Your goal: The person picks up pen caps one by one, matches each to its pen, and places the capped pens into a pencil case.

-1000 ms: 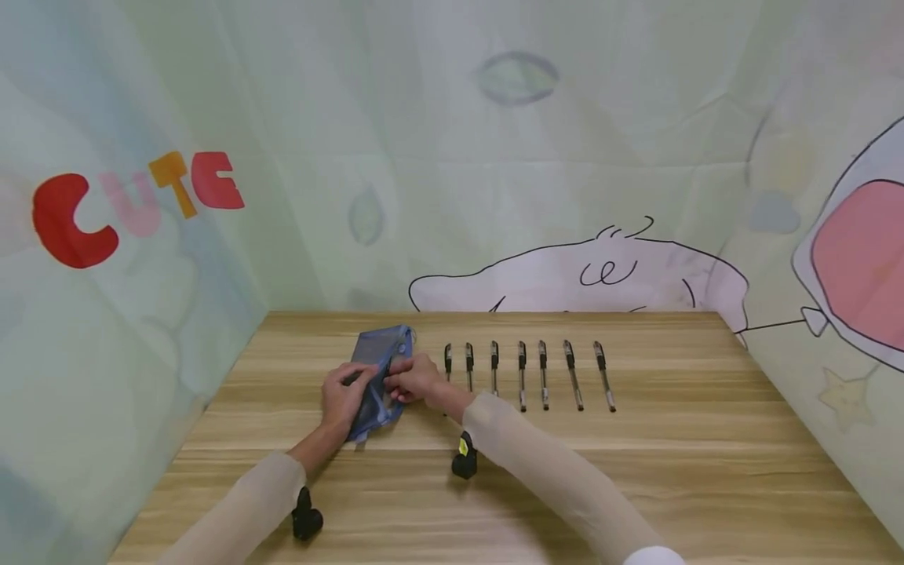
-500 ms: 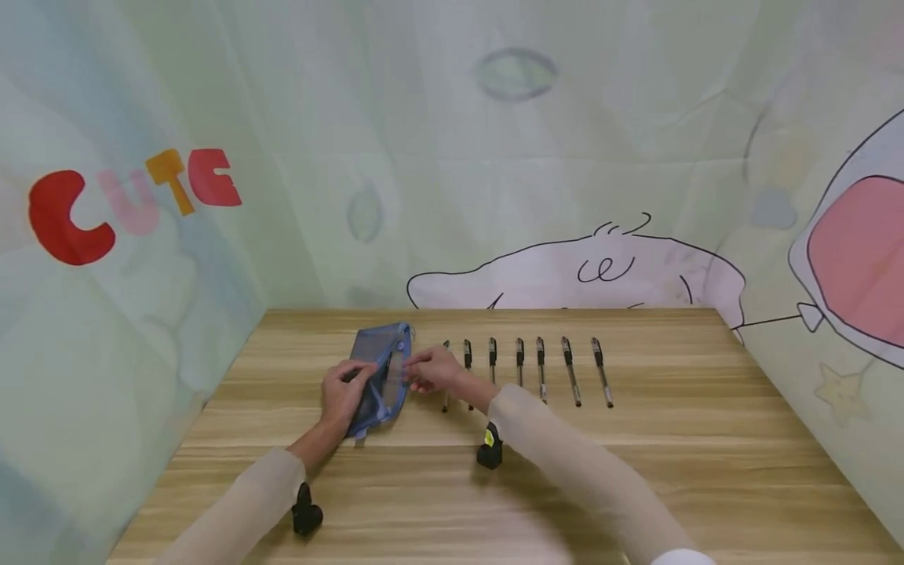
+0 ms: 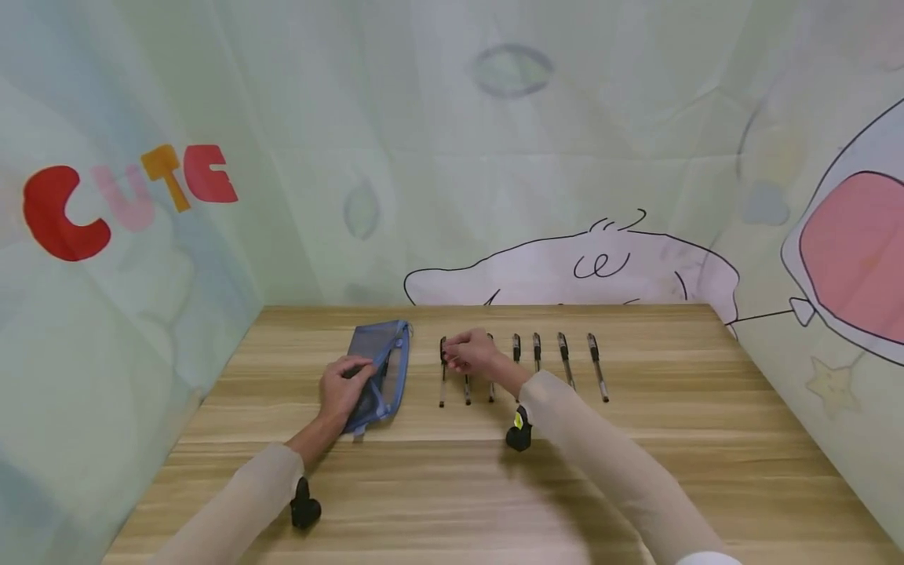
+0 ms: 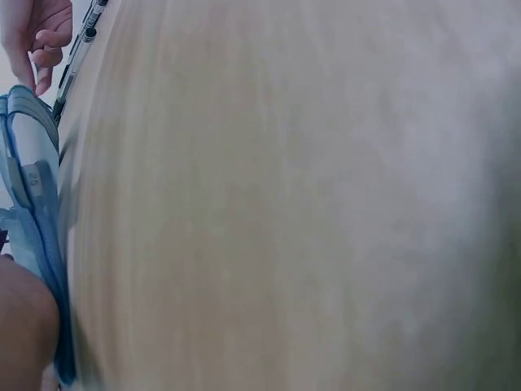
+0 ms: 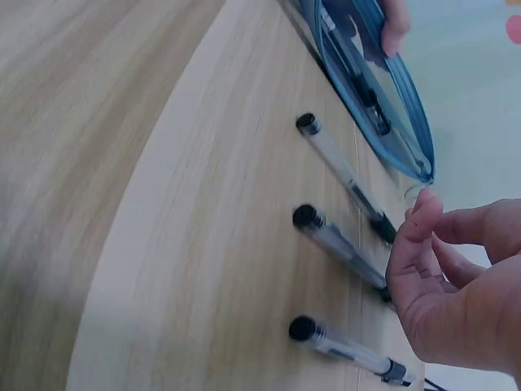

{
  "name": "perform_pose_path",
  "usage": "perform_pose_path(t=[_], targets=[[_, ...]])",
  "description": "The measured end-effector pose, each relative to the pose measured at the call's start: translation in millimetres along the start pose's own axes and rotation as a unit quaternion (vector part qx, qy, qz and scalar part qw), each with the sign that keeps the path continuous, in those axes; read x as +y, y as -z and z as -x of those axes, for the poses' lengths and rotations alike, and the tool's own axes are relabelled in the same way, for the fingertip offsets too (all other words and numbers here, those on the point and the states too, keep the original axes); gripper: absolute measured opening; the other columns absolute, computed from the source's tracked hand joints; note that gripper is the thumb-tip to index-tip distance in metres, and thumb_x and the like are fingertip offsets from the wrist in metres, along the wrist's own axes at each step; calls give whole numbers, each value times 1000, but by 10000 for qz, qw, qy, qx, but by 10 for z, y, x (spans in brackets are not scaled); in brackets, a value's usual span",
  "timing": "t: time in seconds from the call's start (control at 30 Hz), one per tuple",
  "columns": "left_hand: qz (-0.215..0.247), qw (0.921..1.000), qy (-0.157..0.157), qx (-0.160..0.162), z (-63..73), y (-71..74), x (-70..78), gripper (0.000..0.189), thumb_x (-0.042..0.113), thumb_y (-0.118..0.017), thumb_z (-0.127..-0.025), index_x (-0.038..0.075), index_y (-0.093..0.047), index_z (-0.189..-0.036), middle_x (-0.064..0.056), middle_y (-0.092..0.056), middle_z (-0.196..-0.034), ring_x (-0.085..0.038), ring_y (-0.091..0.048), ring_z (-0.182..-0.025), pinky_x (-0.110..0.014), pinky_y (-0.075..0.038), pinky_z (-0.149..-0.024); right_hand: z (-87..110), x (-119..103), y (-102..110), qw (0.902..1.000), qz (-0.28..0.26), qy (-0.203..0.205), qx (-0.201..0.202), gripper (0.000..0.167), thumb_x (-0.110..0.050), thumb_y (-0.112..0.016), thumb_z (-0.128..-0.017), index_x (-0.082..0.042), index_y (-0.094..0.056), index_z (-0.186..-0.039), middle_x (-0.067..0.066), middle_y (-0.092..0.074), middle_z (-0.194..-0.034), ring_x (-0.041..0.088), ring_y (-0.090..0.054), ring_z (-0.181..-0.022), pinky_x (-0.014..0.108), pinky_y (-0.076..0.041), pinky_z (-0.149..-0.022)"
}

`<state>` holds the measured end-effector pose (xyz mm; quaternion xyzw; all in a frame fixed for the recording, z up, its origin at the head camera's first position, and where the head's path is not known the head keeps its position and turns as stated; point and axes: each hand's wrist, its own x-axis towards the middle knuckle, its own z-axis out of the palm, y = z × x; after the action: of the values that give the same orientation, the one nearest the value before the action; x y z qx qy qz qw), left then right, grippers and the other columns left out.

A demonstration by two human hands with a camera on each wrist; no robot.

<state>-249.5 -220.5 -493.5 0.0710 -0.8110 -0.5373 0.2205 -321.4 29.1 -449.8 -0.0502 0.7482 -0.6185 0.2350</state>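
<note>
My left hand (image 3: 344, 388) pinches the upper edge of a blue mesh zip pouch (image 3: 398, 384), whose mouth gapes toward the right. Inside it, the right wrist view shows a black-capped pen (image 5: 366, 94). My right hand (image 3: 475, 353), holding nothing, has its fingers loosely bent at the cap of the leftmost pen (image 3: 442, 384) in a row of clear, black-capped gel pens. Seen from the right wrist, the fingertips (image 5: 425, 204) hover close by that pen's capped end. Part of the second and third pens is hidden behind the right hand.
More pens lie to the right in the row, the outermost pen (image 3: 598, 369) slightly slanted. All rest on a wood-grain table (image 3: 424, 494). A printed cloth backdrop (image 3: 424, 157) hangs around the table's back and sides.
My right hand has come out of the pouch's mouth and moved right to the leftmost pen. The left hand has kept its hold on the pouch.
</note>
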Motion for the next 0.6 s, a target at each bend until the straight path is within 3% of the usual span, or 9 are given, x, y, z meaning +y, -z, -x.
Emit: perform_pose_path(t=[0.1, 0.17, 0.3, 0.43, 0.6], targets=[[-2, 10000, -59, -31, 4, 8, -5, 17, 5, -76, -83, -5, -78, -97, -25, -72, -109, -30, -62, -107, -35, -42, -103, -18, 21, 25, 9999, 33, -7, 145, 26, -5, -57, -103, 8, -65, -124, 12, -71, -90, 10, -61, -62, 18, -52, -55], [-1, 9999, -154, 40, 11, 2, -11, 17, 6, -76, -82, -4, -79, -95, -22, -73, -109, -33, -60, -109, -38, -42, -103, -28, 37, 34, 9998, 85, 11, 202, 25, -5, -58, -103, 8, -67, -122, 12, -72, -89, 9, -60, -61, 17, -52, -54], [124, 9994, -297, 123, 16, -11, -22, 16, 6, -76, -83, -5, -79, -95, -22, -71, -110, -32, -59, -110, -37, -40, -102, -39, 61, 37, 9994, 132, 31, 332, 24, -5, -58, -103, 9, -68, -120, 12, -73, -86, 9, -60, -60, 17, -51, -52], [266, 9994, -196, 41, 10, -2, -16, 18, 5, -75, -87, -7, -77, -100, -23, -69, -115, -28, -56, -114, -33, -38, -106, -62, 73, 23, 9987, 211, 104, 454, 23, -3, -60, -101, 11, -69, -116, 9, -71, -80, 8, -60, -57, 17, -52, -51], [376, 9992, -99, -40, 9, 26, -9, 18, 6, -74, -91, -8, -77, -103, -22, -68, -118, -22, -53, -116, -31, -36, -107, -105, 72, -38, 9920, 1002, 499, 591, 21, -3, -63, -99, 12, -73, -108, 4, -67, -65, 6, -56, -49, 15, -50, -48]])
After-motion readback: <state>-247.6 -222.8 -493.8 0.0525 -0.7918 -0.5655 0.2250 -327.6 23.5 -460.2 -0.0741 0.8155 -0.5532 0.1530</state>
